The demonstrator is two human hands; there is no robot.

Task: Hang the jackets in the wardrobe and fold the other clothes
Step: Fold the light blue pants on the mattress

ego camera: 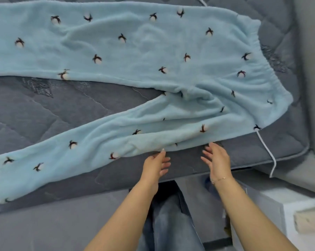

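Fleece trousers (135, 57) on bed (44, 109), long axis left-right, waistband right. Near leg's hem edge just beyond both hands; left hand (155, 165) fingertips touching, right hand (216, 160) apart, fingers relaxed.

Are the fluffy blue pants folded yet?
Not yet. Done: the blue pants lie spread on the grey mattress, legs apart. In hand: the left hand and right hand, both open, are at the near leg's edge, gripping nothing. Left: the whole fold.
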